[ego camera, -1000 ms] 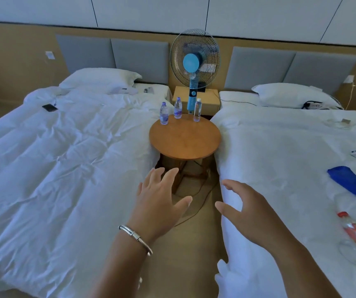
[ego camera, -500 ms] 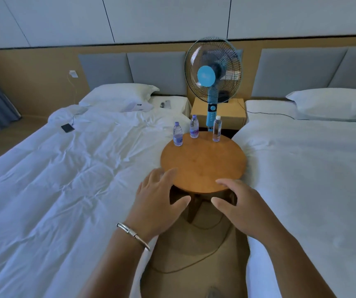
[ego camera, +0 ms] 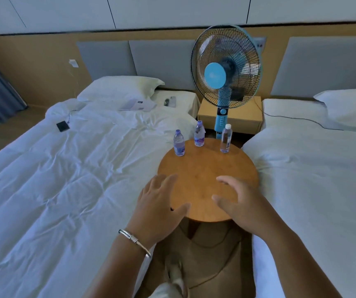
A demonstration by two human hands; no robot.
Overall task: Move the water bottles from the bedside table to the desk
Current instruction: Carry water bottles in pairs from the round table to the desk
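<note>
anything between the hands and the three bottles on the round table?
Nothing. In the head view, bare wooden tabletop lies between the left hand, the right hand and the bottles along its far edge.

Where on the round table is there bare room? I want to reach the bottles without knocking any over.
The round table is bare from its near edge up to the bottles; both hands, left hand and right hand, hover there. The far edge is crowded: left purple-label bottle, middle purple-label bottle, clear bottle, with the blue fan close behind. Wider gap: middle to clear bottle.

Hotel-type bedroom w/ twin beds (ego camera: 65, 179), padded headboards (ego camera: 134, 59)
</note>
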